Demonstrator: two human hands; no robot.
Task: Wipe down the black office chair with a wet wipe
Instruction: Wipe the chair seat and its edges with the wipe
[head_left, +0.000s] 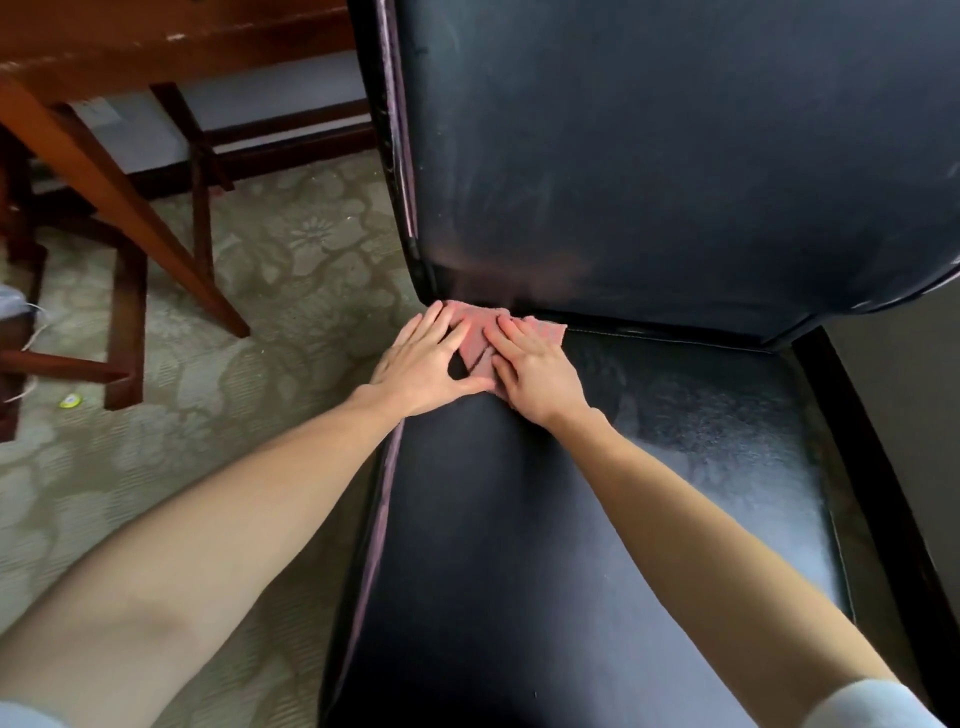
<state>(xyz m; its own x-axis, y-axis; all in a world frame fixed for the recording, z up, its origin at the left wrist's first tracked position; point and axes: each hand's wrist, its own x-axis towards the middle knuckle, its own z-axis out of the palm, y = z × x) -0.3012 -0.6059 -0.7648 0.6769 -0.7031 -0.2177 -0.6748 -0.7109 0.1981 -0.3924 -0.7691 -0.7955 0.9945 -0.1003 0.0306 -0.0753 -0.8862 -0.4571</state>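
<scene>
The black chair fills the right of the head view, its padded seat (597, 545) running toward me and its backrest (649, 156) rising at the top. A pinkish wipe (475, 343) lies flat at the seat's back left corner, right at the crease under the backrest. My left hand (423, 364) and my right hand (532, 371) both press on the wipe with straight, spread fingers, side by side, thumbs nearly touching. Most of the wipe is hidden under the two hands. The right half of the seat looks hazy and streaked.
A brown wooden table with slanted legs (119, 176) stands at the left on patterned beige carpet (270, 291). A small yellow object (70, 400) lies on the carpet near a table foot. The chair's dark frame (872, 467) runs along the right.
</scene>
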